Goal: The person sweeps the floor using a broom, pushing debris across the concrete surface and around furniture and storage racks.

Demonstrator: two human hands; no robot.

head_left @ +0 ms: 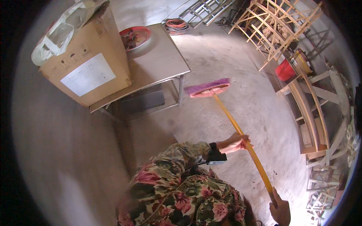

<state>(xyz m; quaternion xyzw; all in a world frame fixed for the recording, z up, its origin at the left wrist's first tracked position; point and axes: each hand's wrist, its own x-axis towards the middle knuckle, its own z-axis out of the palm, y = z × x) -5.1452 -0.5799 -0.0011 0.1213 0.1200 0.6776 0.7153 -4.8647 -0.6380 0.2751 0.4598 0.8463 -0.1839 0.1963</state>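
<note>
Brown cardboard forms the big box at the left, standing on a low metal table with a crumpled pale plastic bag on top of it. Just beside the box on the tabletop lies a round red plate. A coil of cable lies on the concrete floor behind the table.

Near the table's front leg, the pink and purple head of a broom is down at the floor. Its yellow handle runs diagonally toward the lower right. The left hand, coming out of a floral-print sleeve with a dark band at the wrist, is clenched around the middle of the handle. The right hand, at the lower edge of the view, grasps the handle's top end with its fingers wrapped around it.

Farther right, unfinished wooden chair frames stand stacked at the top, a red bucket sits below them, and a pale wooden rack runs along the right side.
</note>
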